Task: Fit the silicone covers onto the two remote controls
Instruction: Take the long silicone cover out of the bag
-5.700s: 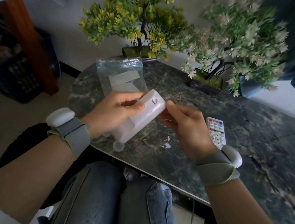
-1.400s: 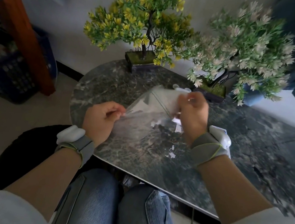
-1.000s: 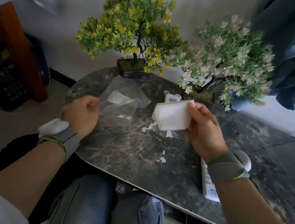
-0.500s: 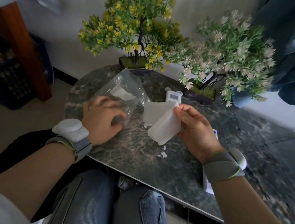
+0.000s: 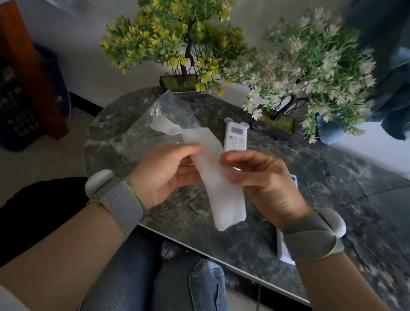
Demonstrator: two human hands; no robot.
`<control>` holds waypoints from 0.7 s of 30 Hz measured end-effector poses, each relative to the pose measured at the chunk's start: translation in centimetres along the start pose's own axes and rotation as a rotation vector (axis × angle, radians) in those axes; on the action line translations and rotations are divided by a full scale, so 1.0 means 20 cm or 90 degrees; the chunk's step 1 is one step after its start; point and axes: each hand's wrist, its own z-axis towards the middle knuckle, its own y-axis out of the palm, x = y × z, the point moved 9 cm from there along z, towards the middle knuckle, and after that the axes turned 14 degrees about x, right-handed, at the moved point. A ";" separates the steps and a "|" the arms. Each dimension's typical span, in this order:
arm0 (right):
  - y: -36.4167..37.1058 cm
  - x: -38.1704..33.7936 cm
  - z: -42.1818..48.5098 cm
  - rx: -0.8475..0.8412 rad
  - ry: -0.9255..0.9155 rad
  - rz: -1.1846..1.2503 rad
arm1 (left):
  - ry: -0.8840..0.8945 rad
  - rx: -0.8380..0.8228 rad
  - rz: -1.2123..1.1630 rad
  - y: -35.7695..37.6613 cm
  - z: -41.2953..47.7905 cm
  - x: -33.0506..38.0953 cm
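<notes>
Head view: both hands up over the marble table, holding one silicone cover between them. Left hand has thumb + fingers closed on the cover's left edge; right hand pinches the opposite edge w/ fingertips curled in. Cover is limp, translucent white, runs diagonally, lower end hanging free below both sets of fingers.

Beyond the fingertips, flat on the table: small remote w/ eared cover, looks already fitted. Second remote lies under the right wrist, mostly hidden. Empty clear bag just past the left fingers.

Probably the step: open up this cover for remote no. 2. To do it well: find the open end, work thumbs inside to spread the mouth, check which face matches the buttons before sliding in, then stretch evenly so corners don't bunch.
</notes>
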 end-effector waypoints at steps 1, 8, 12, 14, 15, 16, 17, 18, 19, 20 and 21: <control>-0.03 0.01 0.01 0.021 0.011 0.042 | 0.004 -0.016 -0.016 0.00 -0.01 0.01; -0.06 0.18 -0.02 -0.014 0.081 -0.187 | 0.028 -0.064 -0.038 -0.02 -0.02 0.05; -0.07 0.20 -0.04 -0.024 0.092 -0.261 | 0.044 -0.073 -0.036 -0.04 -0.01 0.09; -0.08 0.20 -0.03 -0.010 0.107 -0.208 | 0.055 -0.066 -0.038 -0.05 0.00 0.11; -0.09 0.20 -0.03 -0.005 0.115 -0.185 | 0.063 -0.055 -0.037 -0.06 0.00 0.13; -0.10 0.20 -0.03 -0.007 0.120 -0.173 | 0.073 -0.044 -0.032 -0.07 0.01 0.14; -0.10 0.20 -0.03 -0.012 0.124 -0.170 | 0.086 -0.034 -0.025 -0.09 0.01 0.15; -0.10 0.21 -0.03 -0.018 0.129 -0.171 | 0.102 -0.021 -0.013 -0.10 0.02 0.16; -0.10 0.22 -0.04 -0.021 0.135 -0.171 | 0.120 -0.005 0.003 -0.12 0.02 0.17; -0.10 0.23 -0.04 -0.022 0.141 -0.168 | 0.143 0.014 0.022 -0.13 0.03 0.18; -0.10 0.25 -0.04 -0.019 0.146 -0.160 | 0.167 0.038 0.040 -0.15 0.03 0.19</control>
